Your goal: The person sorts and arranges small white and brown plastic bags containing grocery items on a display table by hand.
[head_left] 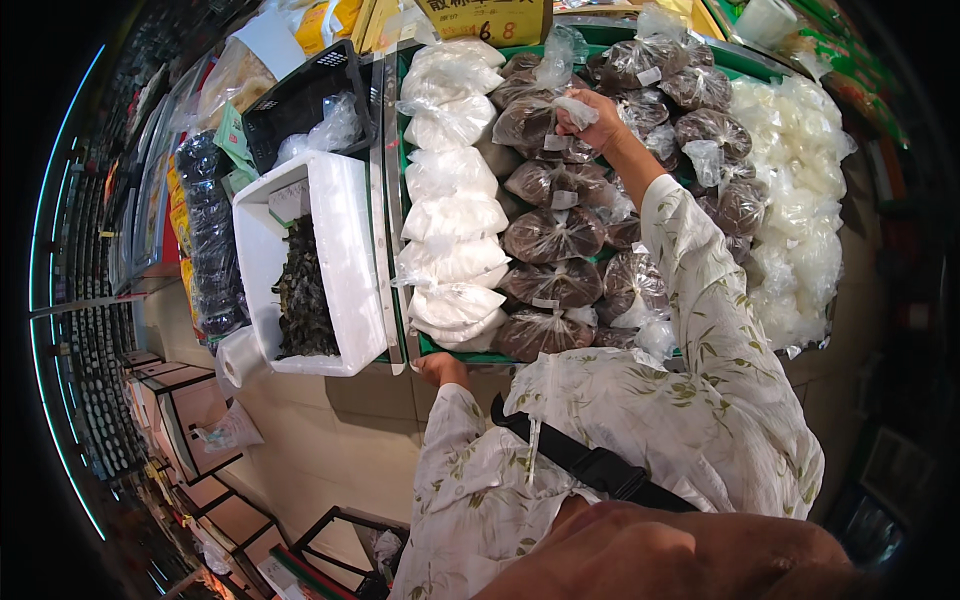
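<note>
A green display bin (450, 355) holds rows of tied clear bags. My right hand (592, 122) reaches far into it and pinches the knotted top of a bag of dark brown goods (528, 122). More brown bags (552, 236) lie in a column below it. A column of white powder bags (452, 210) lies to their left. My left hand (440, 369) rests on the bin's near edge, fingers curled over the rim beside the lowest white bag. Both arms wear a pale leaf-print sleeve (700, 270).
A white foam box (340, 250) of dark dried greens stands left of the bin, with a black crate (300, 100) behind it. Bags of white puffy goods (800, 200) fill the right side. A roll of plastic bags (238, 358) hangs at the left. Shelving runs along the far left.
</note>
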The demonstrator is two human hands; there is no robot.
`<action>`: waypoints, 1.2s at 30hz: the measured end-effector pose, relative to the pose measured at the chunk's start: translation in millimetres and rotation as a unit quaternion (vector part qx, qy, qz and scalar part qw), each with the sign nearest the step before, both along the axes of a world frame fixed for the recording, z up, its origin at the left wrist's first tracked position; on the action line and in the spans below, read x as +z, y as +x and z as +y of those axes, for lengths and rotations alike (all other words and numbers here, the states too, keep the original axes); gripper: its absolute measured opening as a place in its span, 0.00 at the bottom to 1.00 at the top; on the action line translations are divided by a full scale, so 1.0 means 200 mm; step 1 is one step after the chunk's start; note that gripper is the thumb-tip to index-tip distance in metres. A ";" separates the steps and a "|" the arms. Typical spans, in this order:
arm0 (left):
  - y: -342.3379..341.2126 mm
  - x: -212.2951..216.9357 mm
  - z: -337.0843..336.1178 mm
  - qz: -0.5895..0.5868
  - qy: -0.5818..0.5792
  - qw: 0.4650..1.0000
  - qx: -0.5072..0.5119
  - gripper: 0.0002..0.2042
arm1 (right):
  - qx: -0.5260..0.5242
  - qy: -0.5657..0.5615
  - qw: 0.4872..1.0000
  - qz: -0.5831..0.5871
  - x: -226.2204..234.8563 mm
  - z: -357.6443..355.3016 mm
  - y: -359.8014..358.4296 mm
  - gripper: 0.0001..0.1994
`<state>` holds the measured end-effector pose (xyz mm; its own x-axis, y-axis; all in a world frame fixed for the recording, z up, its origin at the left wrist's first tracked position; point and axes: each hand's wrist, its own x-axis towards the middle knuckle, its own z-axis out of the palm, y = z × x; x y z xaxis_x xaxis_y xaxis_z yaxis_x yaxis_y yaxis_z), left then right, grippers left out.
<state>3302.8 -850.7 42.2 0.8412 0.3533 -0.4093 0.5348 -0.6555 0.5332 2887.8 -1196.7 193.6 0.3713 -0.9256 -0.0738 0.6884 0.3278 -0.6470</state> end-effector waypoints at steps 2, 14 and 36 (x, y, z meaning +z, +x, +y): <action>0.01 -0.03 0.01 0.014 -0.007 1.000 0.017 0.31 | 0.015 -0.001 0.999 -0.052 -0.03 -0.02 0.03 0.09; -0.06 0.09 -0.03 0.008 0.037 0.999 -0.039 0.34 | -0.160 0.080 0.977 0.118 0.08 -0.08 -0.28 0.16; 0.05 -0.03 0.01 0.019 0.087 0.996 0.025 0.37 | -0.279 -0.136 0.507 0.804 -0.04 -0.68 -0.82 0.17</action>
<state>3311.9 -848.7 35.7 0.8062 0.4622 -0.3693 0.5862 -0.7086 0.3929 2723.9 -1333.6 186.4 -0.2915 -0.9106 0.2930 -0.8644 0.1196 -0.4883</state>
